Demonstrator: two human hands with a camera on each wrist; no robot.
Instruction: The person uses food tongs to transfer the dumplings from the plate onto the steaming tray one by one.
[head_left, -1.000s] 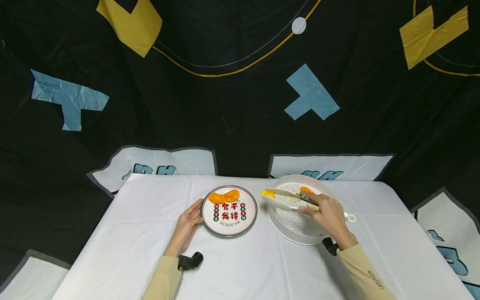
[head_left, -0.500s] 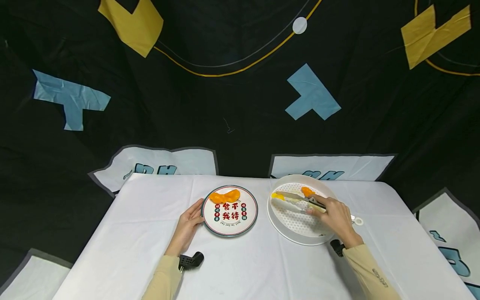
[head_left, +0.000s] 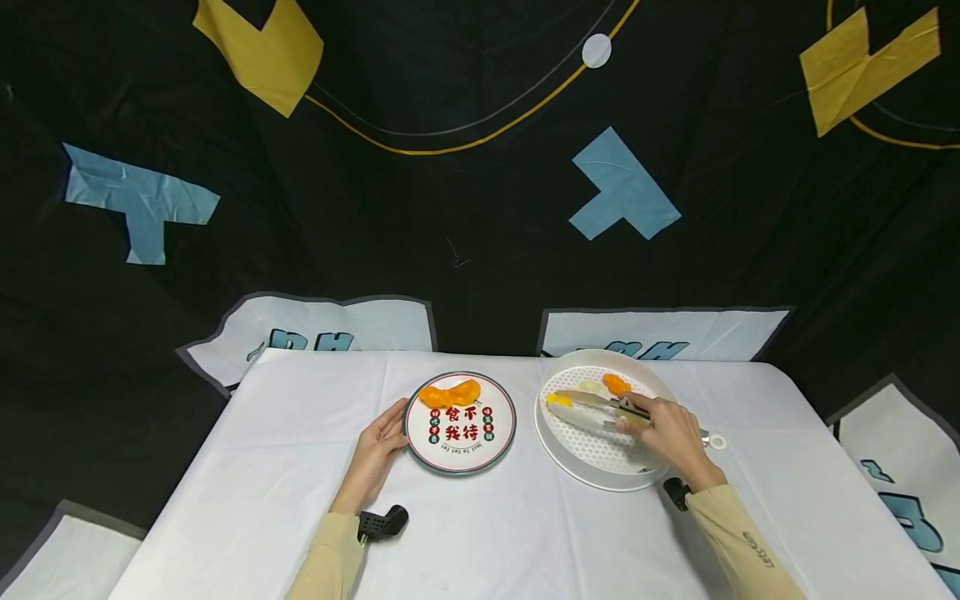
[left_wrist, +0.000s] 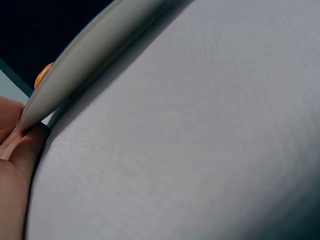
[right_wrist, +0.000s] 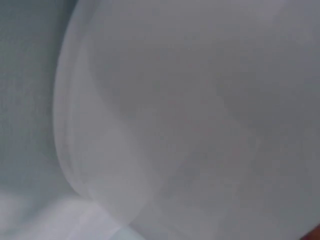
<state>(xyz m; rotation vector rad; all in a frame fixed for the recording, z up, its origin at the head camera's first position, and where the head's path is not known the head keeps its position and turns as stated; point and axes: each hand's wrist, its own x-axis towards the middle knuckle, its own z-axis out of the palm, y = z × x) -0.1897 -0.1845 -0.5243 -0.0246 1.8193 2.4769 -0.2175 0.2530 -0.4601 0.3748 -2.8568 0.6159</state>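
Note:
My left hand [head_left: 381,450] grips the left edge of a round plate [head_left: 457,458] with red and green lettering. In the left wrist view, the plate's rim [left_wrist: 75,65] sits between thumb and fingers. An orange, glossy, lumpy piece [head_left: 450,393] lies on the plate's far part. My right hand [head_left: 667,433] holds metal tongs [head_left: 588,399] over a round white steamer basket [head_left: 558,462] with a perforated floor. At the tongs' tips is a small yellow piece [head_left: 558,400], low inside the basket. Behind the tongs lie a pale green piece [head_left: 592,387] and a second orange piece [head_left: 617,383].
Both the plate and the basket are on a table with a white cloth [head_left: 510,533]. A black curtain with coloured tape shapes hangs behind the table's far edge. In the right wrist view, the basket's pale outer wall [right_wrist: 150,115] fills most of the picture.
The tongs and the yellow piece have moved right, from over the basket's left rim to inside it, then slightly lower. More of the pale green piece shows. My left hand and the plate stay put.

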